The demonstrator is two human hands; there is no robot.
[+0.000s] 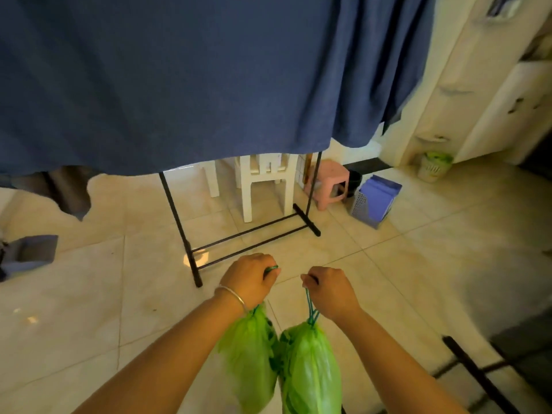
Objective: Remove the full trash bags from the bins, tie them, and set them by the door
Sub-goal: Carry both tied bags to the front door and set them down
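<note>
Trash bags, left bag (249,358) and right bag (310,369), are hanging below fingers clenching their drawstrings, left hand (249,280), right hand (330,291); carrying step, next needing setting down by door.

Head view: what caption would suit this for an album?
Both hands, left and right, carry tied green trash bags past a clothes rack.

I can read no writing, label, brand, number or sign anywhere here; the pale bin (434,168) by the wall has a dark pattern on its side, but it is too small and blurred to make out.
</note>
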